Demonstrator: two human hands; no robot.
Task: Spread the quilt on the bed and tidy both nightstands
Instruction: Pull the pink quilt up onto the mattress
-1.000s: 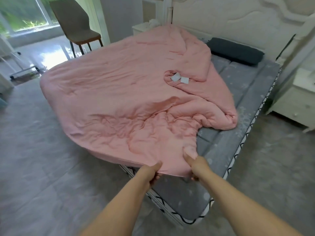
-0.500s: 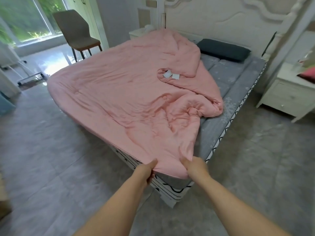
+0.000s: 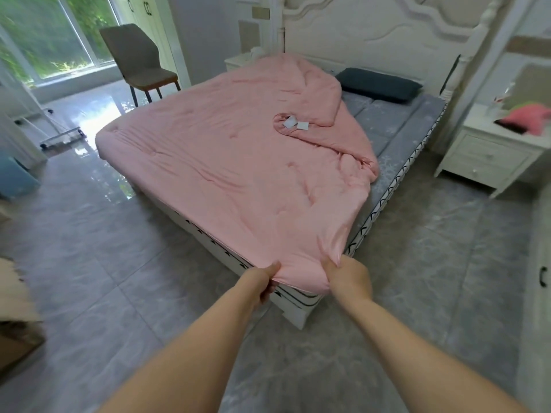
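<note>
A pink quilt (image 3: 226,162) covers most of the bed (image 3: 402,138), bunched and folded back along its right side, where the grey mattress shows. My left hand (image 3: 262,281) and my right hand (image 3: 348,277) both grip the quilt's near corner at the foot of the bed. Two white labels (image 3: 295,123) lie on a fold. A dark pillow (image 3: 378,87) rests by the headboard. The right nightstand (image 3: 489,153) carries a pink cloth (image 3: 527,119). The left nightstand (image 3: 238,61) peeks out behind the quilt.
A brown chair (image 3: 137,61) stands by the window at the back left. A wheeled rack (image 3: 59,135) and a blue box (image 3: 15,180) sit on the left. A cardboard box (image 3: 15,323) is at the near left. Grey tiled floor surrounds the bed.
Both hands have pulled the quilt's corner back over the foot corner of the bed, stretching it flatter. I have stepped back, so more floor and the right nightstand show.
</note>
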